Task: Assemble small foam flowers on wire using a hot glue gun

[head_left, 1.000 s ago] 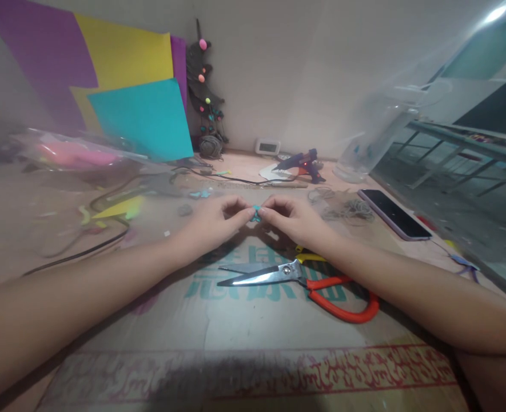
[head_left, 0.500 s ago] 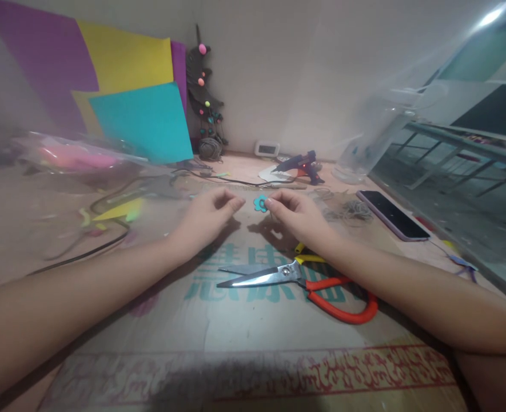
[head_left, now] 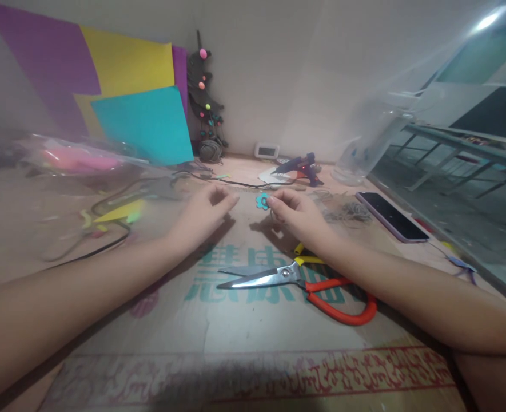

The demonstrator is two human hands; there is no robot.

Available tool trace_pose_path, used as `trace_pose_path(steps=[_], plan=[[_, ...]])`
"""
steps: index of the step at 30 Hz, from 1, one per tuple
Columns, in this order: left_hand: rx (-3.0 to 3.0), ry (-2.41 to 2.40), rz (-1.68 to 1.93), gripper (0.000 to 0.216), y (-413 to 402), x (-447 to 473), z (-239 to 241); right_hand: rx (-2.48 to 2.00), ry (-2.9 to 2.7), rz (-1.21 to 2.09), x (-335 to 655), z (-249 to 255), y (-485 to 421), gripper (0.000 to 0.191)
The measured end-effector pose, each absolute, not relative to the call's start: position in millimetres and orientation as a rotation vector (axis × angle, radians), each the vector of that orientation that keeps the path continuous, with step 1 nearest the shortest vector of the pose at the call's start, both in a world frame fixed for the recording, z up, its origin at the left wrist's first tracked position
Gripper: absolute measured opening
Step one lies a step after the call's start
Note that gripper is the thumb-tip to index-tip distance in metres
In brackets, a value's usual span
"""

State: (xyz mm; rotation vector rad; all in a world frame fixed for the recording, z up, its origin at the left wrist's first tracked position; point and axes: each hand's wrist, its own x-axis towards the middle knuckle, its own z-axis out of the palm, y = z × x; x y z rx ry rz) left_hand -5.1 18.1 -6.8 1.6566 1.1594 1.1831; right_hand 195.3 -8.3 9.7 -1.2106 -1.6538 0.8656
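My right hand [head_left: 298, 213] pinches a small turquoise flower cutout [head_left: 262, 201] between thumb and fingertips; a dark ring shape shows at its centre. A thin strand hangs just under those fingers. Left of the flower and apart from it, my left hand [head_left: 207, 213] has its fingers curled and the thumb laid against them; whatever may be in that pinch is too small or hidden. Below both hands, scissors [head_left: 286, 273] with one red and one yellow handle lie with blades slightly parted, partly under my right forearm.
Grey cord [head_left: 356, 210] and a phone [head_left: 392, 217] lie at the right. Behind the hands are a glue gun [head_left: 298, 166] with a lit red light, a small white-framed display [head_left: 267, 150] and a clear jug [head_left: 364, 143]. Coloured sheets [head_left: 145, 126] lean at the back left.
My left hand has drawn slightly left, widening the gap to the flower. My right hand and the flower have shifted very slightly. The scissors have stayed put.
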Motion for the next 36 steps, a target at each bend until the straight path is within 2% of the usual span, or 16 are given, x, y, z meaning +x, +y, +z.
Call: trace_pose_path(steps=[3, 6, 10, 13, 19, 24, 30, 36], plan=[[1.685, 1.101, 1.074, 0.023, 14, -5, -5, -1.208, -1.633, 0.910, 194, 10, -10, 0.029], [1.735, 0.982, 0.938, 0.029, 8, -2, -4, -1.194, -1.656, 0.912, 194, 9, -11, 0.030], [1.983, 0.949, 0.889, 0.021, 2, -1, -1, -1.173, -1.704, 0.916, 194, 9, -11, 0.029], [2.036, 1.006, 0.896, 0.022, 1, -2, 0, -1.170, -1.740, 0.894, 194, 9, -12, 0.028], [1.923, 1.024, 0.989, 0.040, 2, -4, -2, -1.211, -1.803, 0.886, 192, 9, -14, 0.028], [2.025, 1.069, 0.928, 0.030, -1, -3, 2, -1.200, -1.842, 0.873, 193, 10, -15, 0.033], [1.800, 1.062, 1.002, 0.022, 5, -1, 2, -1.163, -1.793, 0.874, 194, 6, -11, 0.023], [1.635, 1.039, 1.034, 0.026, 7, -1, 2, -1.216, -1.920, 0.711, 193, 7, -13, 0.018]])
